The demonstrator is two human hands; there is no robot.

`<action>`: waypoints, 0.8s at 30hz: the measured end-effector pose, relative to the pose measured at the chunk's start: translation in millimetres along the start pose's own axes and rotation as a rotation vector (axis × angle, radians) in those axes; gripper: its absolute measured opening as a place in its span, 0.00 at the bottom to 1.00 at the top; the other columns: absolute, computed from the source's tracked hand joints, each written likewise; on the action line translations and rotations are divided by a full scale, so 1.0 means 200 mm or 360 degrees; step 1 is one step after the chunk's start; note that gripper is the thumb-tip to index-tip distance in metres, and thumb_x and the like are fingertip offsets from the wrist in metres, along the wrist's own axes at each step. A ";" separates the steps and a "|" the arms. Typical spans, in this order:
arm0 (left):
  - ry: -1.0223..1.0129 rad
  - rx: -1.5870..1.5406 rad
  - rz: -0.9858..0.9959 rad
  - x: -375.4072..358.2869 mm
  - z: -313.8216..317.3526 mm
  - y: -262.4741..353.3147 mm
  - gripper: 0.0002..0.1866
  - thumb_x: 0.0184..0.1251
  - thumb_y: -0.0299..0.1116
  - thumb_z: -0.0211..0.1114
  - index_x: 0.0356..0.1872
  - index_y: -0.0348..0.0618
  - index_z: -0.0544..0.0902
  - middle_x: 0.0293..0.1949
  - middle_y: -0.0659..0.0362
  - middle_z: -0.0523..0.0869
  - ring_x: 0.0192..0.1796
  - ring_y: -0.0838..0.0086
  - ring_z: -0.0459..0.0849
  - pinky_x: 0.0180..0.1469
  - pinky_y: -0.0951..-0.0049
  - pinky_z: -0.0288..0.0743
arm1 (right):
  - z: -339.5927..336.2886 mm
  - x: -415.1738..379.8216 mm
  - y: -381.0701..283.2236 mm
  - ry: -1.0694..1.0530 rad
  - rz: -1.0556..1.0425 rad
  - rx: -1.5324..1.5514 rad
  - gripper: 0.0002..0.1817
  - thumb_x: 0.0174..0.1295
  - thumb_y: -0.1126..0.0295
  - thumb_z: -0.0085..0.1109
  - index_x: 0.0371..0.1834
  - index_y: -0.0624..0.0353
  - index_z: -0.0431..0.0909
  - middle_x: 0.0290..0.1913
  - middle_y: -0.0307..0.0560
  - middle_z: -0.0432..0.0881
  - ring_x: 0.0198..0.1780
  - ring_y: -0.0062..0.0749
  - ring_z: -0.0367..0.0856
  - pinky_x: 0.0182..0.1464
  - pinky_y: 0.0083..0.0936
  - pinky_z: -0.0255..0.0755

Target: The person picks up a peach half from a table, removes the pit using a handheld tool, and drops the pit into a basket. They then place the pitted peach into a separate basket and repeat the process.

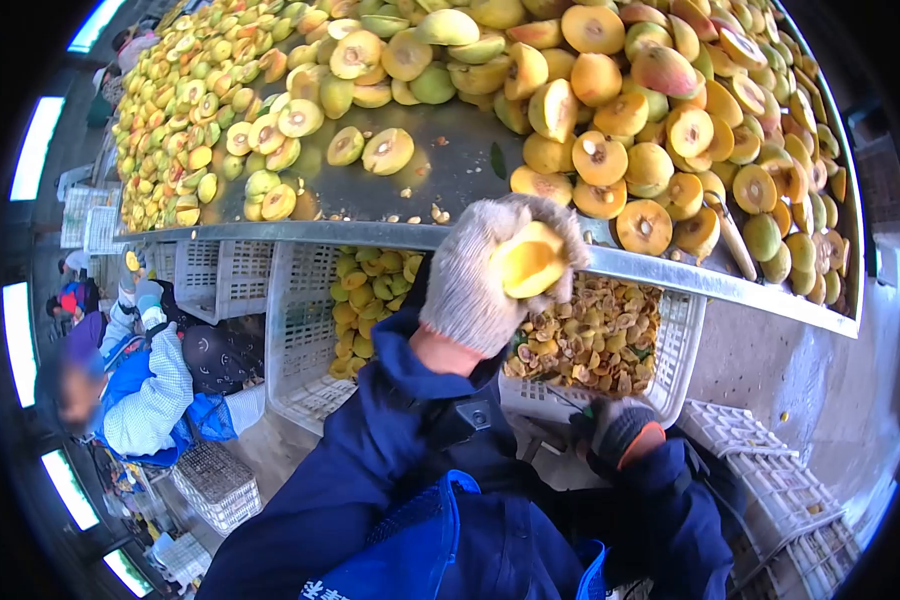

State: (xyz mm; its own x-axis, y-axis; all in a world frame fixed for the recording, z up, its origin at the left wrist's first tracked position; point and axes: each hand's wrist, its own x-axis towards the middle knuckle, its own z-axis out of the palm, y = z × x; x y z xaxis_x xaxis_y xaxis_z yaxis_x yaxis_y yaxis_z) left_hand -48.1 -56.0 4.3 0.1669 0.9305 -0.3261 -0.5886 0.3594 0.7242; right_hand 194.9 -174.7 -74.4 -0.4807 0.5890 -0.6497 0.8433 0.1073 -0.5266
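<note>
My left hand, in a thick beige knit glove, is closed around a yellow peach half just in front of the metal table's edge. The cut face points up, with a smooth hollow and no stone visible in it. Lower and to the right, my right hand wears a dark glove with an orange cuff. Its fingers are curled around a thin tool, whose shape is mostly hidden. Below the hands, a white crate holds brown stones and scraps.
Halved peaches are heaped over the metal table. A wooden-handled tool lies among them at right. Another crate holds peach halves. Stacked crates stand at right. A co-worker sits at left.
</note>
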 end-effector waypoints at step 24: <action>0.0164 0.1453 0.0334 0.08 -0.43 0.57 0.12 0.65 0.38 0.67 0.43 0.41 0.85 0.35 0.61 0.86 0.28 0.85 0.81 0.26 0.83 0.68 | -0.21 -0.01 -0.31 0.0700 -0.0114 0.1608 0.29 0.76 0.44 0.47 0.32 0.62 0.74 0.17 0.39 0.73 0.14 0.24 0.71 0.18 0.21 0.64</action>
State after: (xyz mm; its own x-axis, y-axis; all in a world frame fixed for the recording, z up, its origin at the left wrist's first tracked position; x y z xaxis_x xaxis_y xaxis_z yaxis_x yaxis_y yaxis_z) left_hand -179.6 -6.0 29.5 0.0314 0.9874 -0.1552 0.2561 0.1421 0.9562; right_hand 153.2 -148.4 -17.9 -0.2239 0.8625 -0.4538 0.1356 -0.4335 -0.8909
